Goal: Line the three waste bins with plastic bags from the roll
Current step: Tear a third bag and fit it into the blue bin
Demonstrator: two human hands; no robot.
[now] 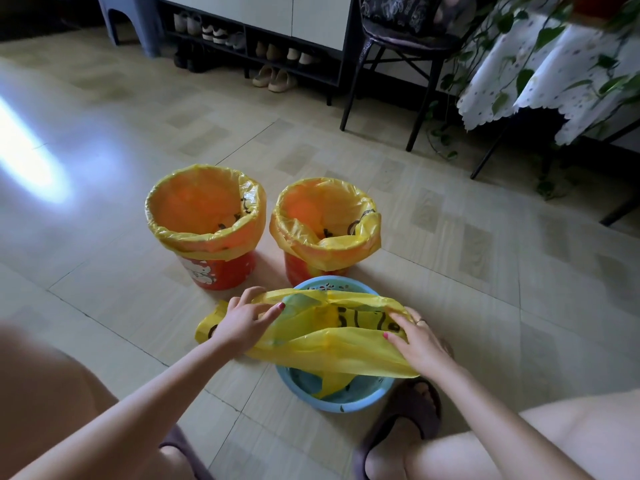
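— Where the floor (121,209) runs nearest the camera, what do you make out?

— Two bare knees at the lower corners and a foot in a dark slipper (405,417), its toe just beside the blue bin (349,403). A second slipper shows at the bottom edge.

— And the blue bin itself?

— It stands on the tiles between the knees, round and low, with a yellow bag (332,344) stretched across its mouth. Part of the bag hangs down inside; the rest lies over the rim, spilling to the left onto the floor.

— The hands?

— The left hand (242,323) has its fingers curled over the bag's far left edge, thumb against the plastic, gripping it. The right hand (419,341) pinches the bag at the bin's right rim (a ring shows on one finger). Both pull the opening apart sideways.

— Beyond that?

— Two red bins, side by side, just past the blue one. The left red bin (221,271) carries a cartoon print and a yellow liner (204,206) folded neatly over its rim. The right red bin (301,268) wears its own liner (329,216), looser, one flap sagging inward.

— Farther still?

— A shoe rack (256,46) against the wall, a black chair (408,46), and a table with a flowered cloth (547,74) with trailing leaves at the upper right. I cannot see any roll.
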